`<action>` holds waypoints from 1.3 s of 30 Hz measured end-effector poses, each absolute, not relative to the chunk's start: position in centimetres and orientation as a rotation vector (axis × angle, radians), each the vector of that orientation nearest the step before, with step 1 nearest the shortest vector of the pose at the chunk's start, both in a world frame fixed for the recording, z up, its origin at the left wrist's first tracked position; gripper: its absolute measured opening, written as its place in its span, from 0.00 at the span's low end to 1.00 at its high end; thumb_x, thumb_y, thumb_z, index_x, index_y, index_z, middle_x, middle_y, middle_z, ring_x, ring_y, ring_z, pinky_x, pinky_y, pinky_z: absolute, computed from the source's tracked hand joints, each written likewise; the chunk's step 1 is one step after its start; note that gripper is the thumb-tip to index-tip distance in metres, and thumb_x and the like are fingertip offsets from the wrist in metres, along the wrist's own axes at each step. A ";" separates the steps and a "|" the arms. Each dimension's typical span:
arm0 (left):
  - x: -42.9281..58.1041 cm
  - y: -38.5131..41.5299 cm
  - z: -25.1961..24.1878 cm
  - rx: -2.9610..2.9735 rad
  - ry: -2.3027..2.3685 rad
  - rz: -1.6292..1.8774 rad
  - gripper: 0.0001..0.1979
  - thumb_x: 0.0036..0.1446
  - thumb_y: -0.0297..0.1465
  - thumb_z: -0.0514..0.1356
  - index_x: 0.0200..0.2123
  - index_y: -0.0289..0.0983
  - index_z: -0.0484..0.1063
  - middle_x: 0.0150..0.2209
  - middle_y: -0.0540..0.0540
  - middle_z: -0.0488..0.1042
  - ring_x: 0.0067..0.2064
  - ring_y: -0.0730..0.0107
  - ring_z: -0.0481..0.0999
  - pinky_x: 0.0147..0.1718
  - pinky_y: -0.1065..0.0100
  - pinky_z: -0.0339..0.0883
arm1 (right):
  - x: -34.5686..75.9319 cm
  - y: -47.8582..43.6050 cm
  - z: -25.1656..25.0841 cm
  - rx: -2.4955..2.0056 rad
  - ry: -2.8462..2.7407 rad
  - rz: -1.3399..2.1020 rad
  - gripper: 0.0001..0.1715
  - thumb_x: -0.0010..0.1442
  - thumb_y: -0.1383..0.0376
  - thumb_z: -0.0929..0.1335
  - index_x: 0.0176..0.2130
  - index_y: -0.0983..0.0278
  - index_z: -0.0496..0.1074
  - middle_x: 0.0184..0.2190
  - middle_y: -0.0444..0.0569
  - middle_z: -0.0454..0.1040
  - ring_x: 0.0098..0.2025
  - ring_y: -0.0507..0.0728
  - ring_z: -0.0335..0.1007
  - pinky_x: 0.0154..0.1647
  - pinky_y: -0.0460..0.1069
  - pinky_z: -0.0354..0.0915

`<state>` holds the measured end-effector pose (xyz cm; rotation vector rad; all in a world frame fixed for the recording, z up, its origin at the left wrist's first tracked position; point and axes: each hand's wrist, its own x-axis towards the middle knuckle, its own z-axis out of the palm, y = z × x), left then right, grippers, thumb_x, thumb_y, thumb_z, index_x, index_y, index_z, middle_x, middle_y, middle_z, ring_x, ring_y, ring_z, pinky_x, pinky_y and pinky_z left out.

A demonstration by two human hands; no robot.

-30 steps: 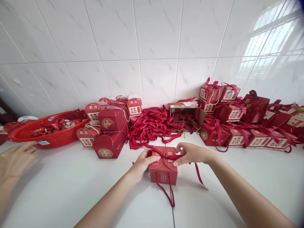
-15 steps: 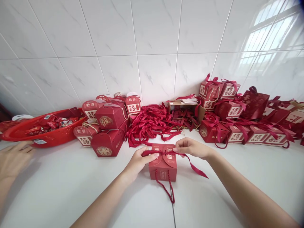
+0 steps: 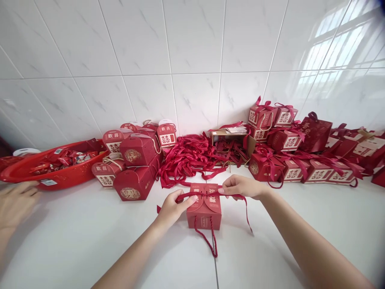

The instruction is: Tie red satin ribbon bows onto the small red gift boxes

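Centred on the white table stands a red gift box [image 3: 204, 212] with gold characters and a twisted cord handle [image 3: 207, 241] hanging over its near side. A dark red ribbon [image 3: 213, 194] runs across its top and passes through the slots in the lid flaps. My left hand [image 3: 173, 206] pinches the ribbon on the left of the lid, the thumb resting near the flap. On the right, my right hand [image 3: 240, 187] holds the ribbon between thumb and fingers, and its loose end drops towards the table.
Behind the box lies a heap of red ribbons [image 3: 189, 156] beside an open carton [image 3: 251, 146]. Untied boxes [image 3: 132, 180] are stacked left, ribboned boxes [image 3: 294, 170] right. At far left, another person's hand [image 3: 18, 202] is near a red basin [image 3: 75, 176] of wrapped sweets.
The ribbon across the lid looks straighter between my hands. Its right end now hangs down more steeply, and a left end shows behind my left hand. The view has shifted slightly.
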<state>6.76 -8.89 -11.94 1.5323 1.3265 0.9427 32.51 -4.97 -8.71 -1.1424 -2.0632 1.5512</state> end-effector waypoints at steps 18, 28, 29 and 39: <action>12.0 -8.5 -8.1 2.555 1.501 1.215 0.07 0.52 0.29 0.57 0.34 0.40 0.59 0.35 0.47 0.70 0.40 0.61 0.69 0.44 0.58 0.55 | 32.9 -7.7 -5.7 -0.708 -1.623 1.804 0.18 0.51 0.58 0.74 0.38 0.68 0.77 0.29 0.46 0.72 0.28 0.48 0.65 0.36 0.48 0.63; 11.1 -8.6 -7.3 2.577 1.596 1.465 0.11 0.49 0.30 0.59 0.34 0.40 0.57 0.34 0.49 0.69 0.38 0.63 0.71 0.45 0.59 0.54 | 29.3 -8.2 -7.3 -0.923 -1.913 1.209 0.12 0.57 0.60 0.67 0.35 0.65 0.76 0.22 0.41 0.67 0.24 0.49 0.57 0.27 0.45 0.56; 11.1 -8.8 -7.2 2.569 1.611 1.462 0.11 0.50 0.30 0.59 0.34 0.40 0.57 0.34 0.49 0.69 0.39 0.62 0.71 0.45 0.59 0.54 | 28.7 -8.2 -7.7 -0.921 -1.889 1.178 0.12 0.57 0.60 0.66 0.34 0.65 0.75 0.22 0.41 0.67 0.24 0.49 0.57 0.27 0.45 0.56; 6.7 -7.8 -8.2 1.705 1.305 1.001 0.12 0.50 0.41 0.60 0.32 0.40 0.65 0.34 0.50 0.68 0.41 0.65 0.68 0.43 0.66 0.60 | 27.1 -8.2 -9.2 -1.047 -1.760 1.047 0.10 0.59 0.63 0.62 0.29 0.65 0.68 0.27 0.44 0.67 0.28 0.51 0.60 0.31 0.47 0.58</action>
